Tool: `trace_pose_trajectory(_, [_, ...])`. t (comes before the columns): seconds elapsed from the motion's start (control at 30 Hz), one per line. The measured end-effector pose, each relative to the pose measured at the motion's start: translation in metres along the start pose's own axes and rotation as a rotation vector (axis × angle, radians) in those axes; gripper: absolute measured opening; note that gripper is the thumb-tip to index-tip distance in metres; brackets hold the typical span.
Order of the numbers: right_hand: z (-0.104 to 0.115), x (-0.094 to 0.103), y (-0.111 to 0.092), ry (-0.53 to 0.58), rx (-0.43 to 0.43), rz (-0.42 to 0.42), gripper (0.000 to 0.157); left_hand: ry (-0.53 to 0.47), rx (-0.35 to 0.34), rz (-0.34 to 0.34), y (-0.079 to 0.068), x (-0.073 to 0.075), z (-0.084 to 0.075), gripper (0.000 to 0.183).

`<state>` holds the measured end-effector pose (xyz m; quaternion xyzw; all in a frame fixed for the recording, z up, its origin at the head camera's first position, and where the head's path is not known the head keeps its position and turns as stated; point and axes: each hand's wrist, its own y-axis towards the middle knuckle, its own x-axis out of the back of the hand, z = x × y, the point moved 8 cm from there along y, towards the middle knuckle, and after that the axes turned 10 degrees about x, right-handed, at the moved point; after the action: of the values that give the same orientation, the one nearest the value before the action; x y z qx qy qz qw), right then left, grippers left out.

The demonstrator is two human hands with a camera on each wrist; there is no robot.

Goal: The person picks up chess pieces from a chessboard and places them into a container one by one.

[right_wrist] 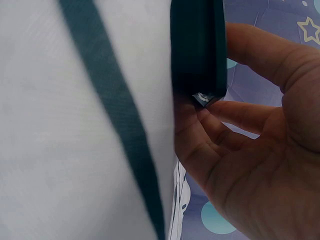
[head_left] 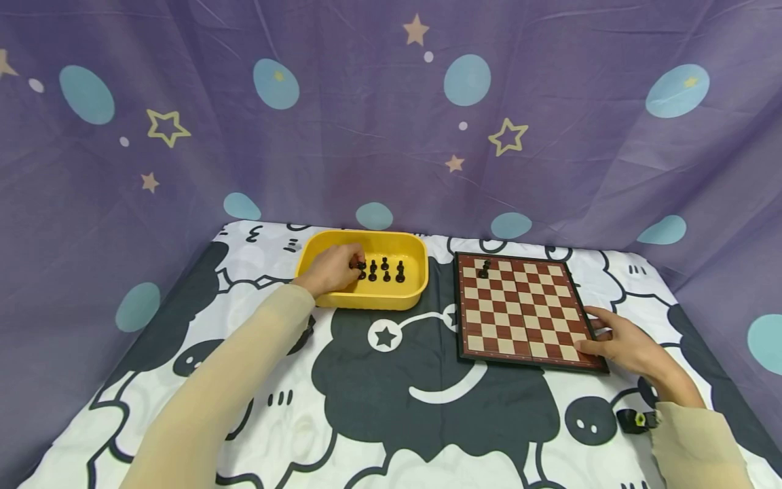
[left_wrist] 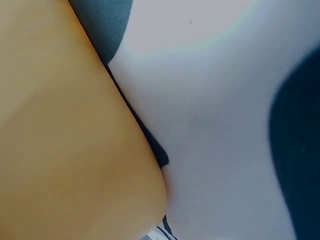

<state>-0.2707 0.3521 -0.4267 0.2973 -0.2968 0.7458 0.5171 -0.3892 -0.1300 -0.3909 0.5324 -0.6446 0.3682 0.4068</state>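
My left hand [head_left: 334,269] reaches over the left side of a yellow tray [head_left: 396,303], its fingers bent down and pinching a small black chess piece [head_left: 354,262]. Beside the fingertips stand several more black chess pieces [head_left: 386,276] on the tray floor. At the right edge of a red-and-cream chessboard [head_left: 501,305], my right hand [head_left: 629,343] grips the rim. The right wrist view shows the dark board edge [right_wrist: 197,50] between its thumb and fingers. Black chess pieces [head_left: 484,272] stand close together near the board's far left corner. The left wrist view does not show the left hand.
A patterned cloth [head_left: 293,407] in white and dark grey covers the table. Behind it hangs a purple curtain [head_left: 366,136] with stars and blue ovals. The tray wall [left_wrist: 75,150] fills the left of the left wrist view. A narrow gap separates tray and board.
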Motion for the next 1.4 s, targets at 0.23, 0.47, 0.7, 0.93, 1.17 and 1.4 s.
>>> trace_pose_trajectory(0.23, [-0.002, 0.0, 0.0, -0.002, -0.008, 0.009, 0.097, 0.012, 0.005, 0.002, 0.002, 0.0, 0.001, 0.017])
trace_pose_trajectory(0.47, [-0.002, 0.0, 0.0, -0.004, -0.009, 0.007, 0.097, 0.005, 0.001, 0.005, 0.0, 0.002, 0.001, 0.024])
trace_pose_trajectory(0.7, [-0.003, 0.0, 0.0, 0.008, -0.012, 0.005, 0.097, 0.015, -0.005, -0.02, -0.006, 0.009, 0.003, 0.025])
trace_pose_trajectory(0.93, [-0.003, -0.001, 0.0, 0.009, -0.009, 0.006, 0.097, 0.027, -0.037, -0.064, -0.016, 0.02, -0.003, 0.021])
trace_pose_trajectory(1.17, [-0.003, -0.001, 0.0, 0.008, -0.014, 0.006, 0.097, 0.066, -0.083, -0.079, -0.023, 0.021, -0.017, 0.021])
trace_pose_trajectory(1.4, [-0.003, 0.0, 0.0, 0.003, -0.021, 0.012, 0.098, 0.093, -0.113, -0.114, -0.025, 0.022, -0.032, 0.02])
